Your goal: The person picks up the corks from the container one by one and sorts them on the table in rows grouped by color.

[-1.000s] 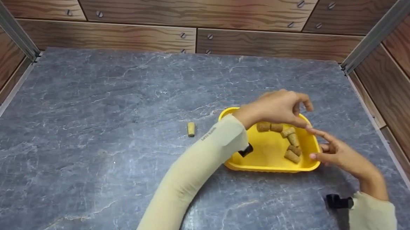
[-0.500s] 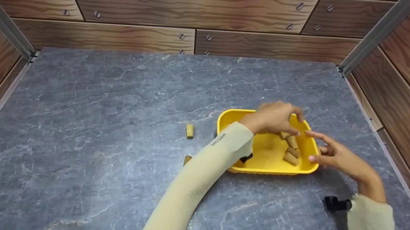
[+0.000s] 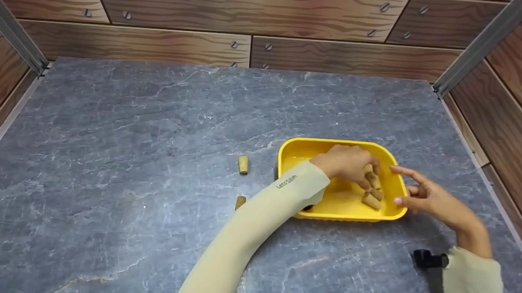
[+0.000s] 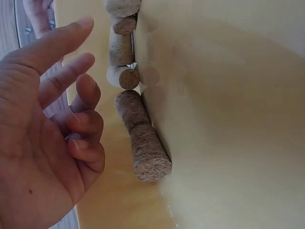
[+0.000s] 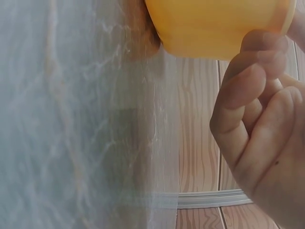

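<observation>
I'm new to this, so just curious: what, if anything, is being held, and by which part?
The right hand holds the yellow tub by its right-end rim; the left hand holds nothing.

The corks (image 4: 151, 150) look rough, the tray (image 3: 338, 207) smooth plastic.

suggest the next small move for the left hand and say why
I'd probably have the left hand pinch the cork lowest in the left wrist view. That hand seems to hold nothing, the cork lies close by, and the right hand grips the yellow tub, which should help keep it steady.
</observation>
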`<state>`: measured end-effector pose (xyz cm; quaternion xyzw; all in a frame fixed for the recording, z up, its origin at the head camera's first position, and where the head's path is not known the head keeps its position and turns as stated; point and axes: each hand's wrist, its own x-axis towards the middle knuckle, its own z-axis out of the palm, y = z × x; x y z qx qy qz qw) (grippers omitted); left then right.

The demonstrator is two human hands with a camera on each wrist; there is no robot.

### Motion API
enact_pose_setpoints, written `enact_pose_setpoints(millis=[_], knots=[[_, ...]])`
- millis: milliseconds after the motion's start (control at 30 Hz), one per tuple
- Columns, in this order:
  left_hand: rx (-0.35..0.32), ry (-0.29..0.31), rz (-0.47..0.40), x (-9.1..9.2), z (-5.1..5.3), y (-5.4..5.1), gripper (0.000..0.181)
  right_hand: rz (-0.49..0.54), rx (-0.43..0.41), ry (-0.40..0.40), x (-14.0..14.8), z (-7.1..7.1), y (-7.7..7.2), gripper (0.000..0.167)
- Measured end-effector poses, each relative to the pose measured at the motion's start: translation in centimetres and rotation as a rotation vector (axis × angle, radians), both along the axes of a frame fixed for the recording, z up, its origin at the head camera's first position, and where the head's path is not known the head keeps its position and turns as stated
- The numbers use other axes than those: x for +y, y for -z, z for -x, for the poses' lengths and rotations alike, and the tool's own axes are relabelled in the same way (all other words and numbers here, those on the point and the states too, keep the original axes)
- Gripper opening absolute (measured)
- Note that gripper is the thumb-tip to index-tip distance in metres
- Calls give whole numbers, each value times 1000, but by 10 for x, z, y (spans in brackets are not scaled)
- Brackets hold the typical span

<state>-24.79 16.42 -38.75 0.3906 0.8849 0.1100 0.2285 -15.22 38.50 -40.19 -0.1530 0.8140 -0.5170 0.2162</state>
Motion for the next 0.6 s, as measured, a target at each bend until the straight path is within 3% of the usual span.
enact_pose_setpoints(millis=[433, 600], knots=[[-88, -21, -18, -2, -2, 7, 41, -24, 8, 15, -1, 0, -2, 63], [-104, -1, -28, -2, -2, 9, 40, -20, 6, 21, -1, 0, -1, 62]])
